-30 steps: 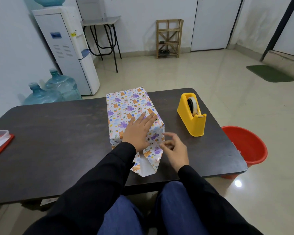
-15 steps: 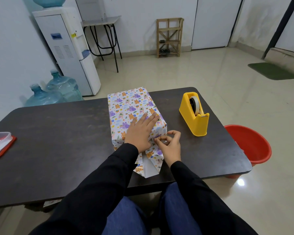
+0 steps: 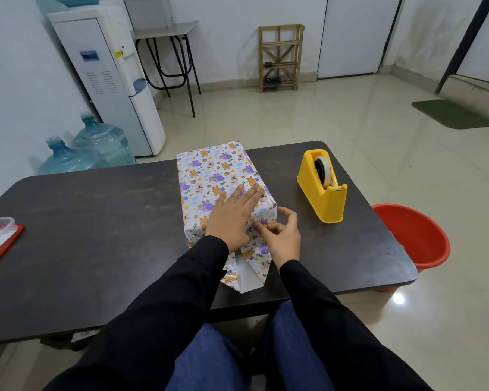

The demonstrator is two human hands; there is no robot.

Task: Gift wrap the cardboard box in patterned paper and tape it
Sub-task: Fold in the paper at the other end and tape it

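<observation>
Box [image 3: 223, 179] sits mid table [image 3: 96, 221], paper [image 3: 198, 176] over the top and sides. Near end's not closed yet, flap [image 3: 249, 275] lies flat toward the table edge. Left hand [image 3: 232, 218] is flat on top, fingers straight, pressing down. Right hand [image 3: 281, 238] is curled, thumb + index pinching the paper at the near top edge; can't tell if there's tape in there.

Imo box is stiff and prob light, so it'll slide unless pinned. Paper's thin, slick, creases/tears easy, so grab the flap by its tip. Dispenser [image 3: 322, 190] is nearby on the right. No brand or text readable, just cartoon animals + rainbows.
</observation>
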